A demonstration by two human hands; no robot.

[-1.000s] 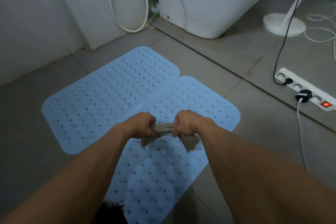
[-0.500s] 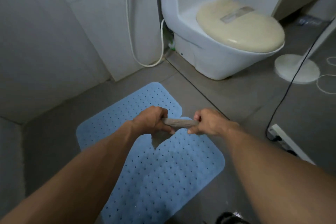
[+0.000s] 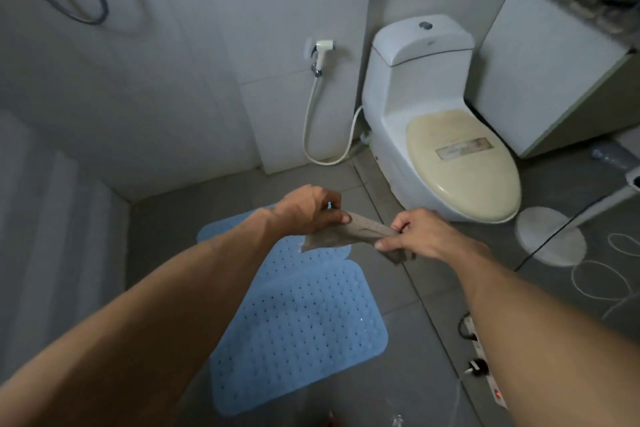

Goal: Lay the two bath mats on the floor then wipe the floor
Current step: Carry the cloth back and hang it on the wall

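Two light-blue perforated bath mats lie flat side by side on the grey tiled floor. The nearer mat (image 3: 304,329) shows almost whole; of the farther mat (image 3: 221,230) only a corner shows past my left forearm. Both hands are held out above the mats, each gripping one end of a grey-brown cloth (image 3: 349,234) pulled into a twisted band between them. My left hand (image 3: 308,210) closes on its left end and my right hand (image 3: 420,234) closes on its right end, with loose corners hanging below.
A white toilet (image 3: 429,135) with a cream lid stands ahead right, a bidet sprayer and hose (image 3: 320,104) on the wall beside it. A white power strip (image 3: 485,371) with plugs lies on the floor at right, near a round fan base (image 3: 549,239) and coiled white cable (image 3: 602,277).
My view has tilted up from the floor toward the wall and toilet. Both hands rose with the cloth and moved apart, stretching it longer between them. The mats stayed in place.
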